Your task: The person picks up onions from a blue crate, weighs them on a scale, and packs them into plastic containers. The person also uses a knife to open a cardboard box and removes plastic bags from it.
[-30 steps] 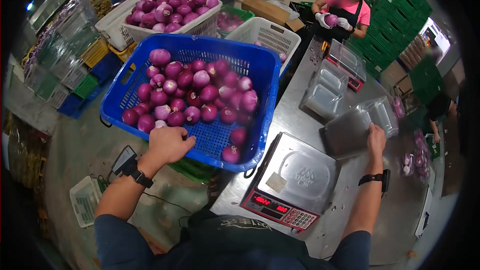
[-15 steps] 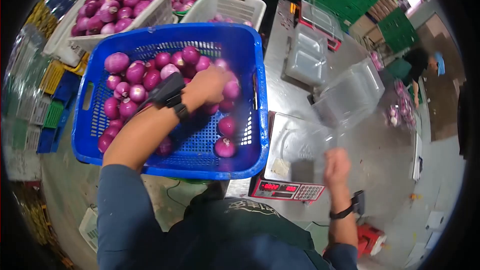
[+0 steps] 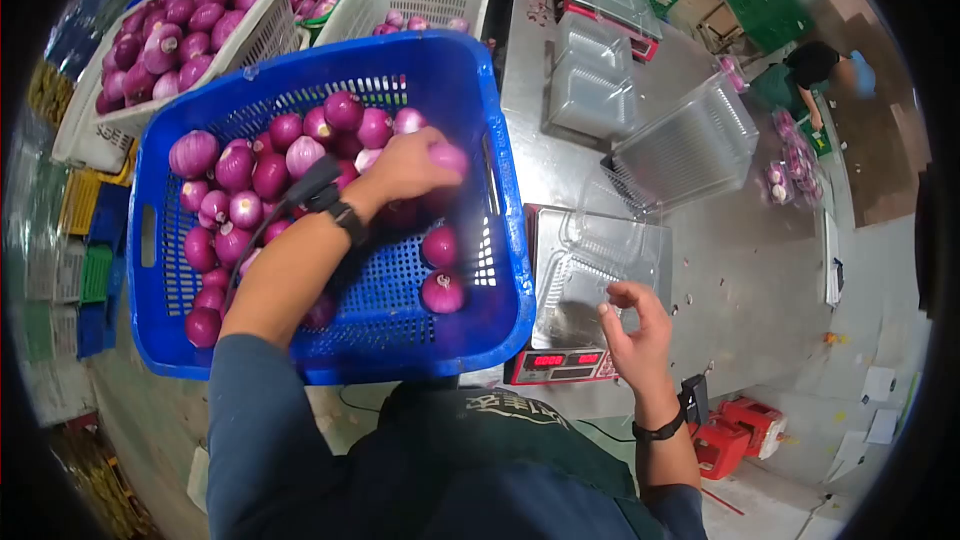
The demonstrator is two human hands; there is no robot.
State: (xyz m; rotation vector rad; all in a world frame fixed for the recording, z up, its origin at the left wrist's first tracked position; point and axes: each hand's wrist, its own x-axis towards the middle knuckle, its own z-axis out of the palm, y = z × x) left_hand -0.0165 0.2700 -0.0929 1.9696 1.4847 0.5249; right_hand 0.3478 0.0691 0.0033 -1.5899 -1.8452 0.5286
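Head view: left hand (image 3: pixel 403 164) grips an onion (image 3: pixel 449 161), its hold apparently curved to suit roundness; right hand (image 3: pixel 641 337), open and empty, hovers beside a clear container (image 3: pixel 574 292) supported by the scale (image 3: pixel 557 364).

I count one blue basket (image 3: pixel 515 230), two scales (image 3: pixel 560 365) and, in the basket, perhaps thirty onions (image 3: pixel 270 176), some hidden.

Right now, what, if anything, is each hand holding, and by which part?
The left hand seems to grip a round purple onion by its side; the open right hand holds nothing.
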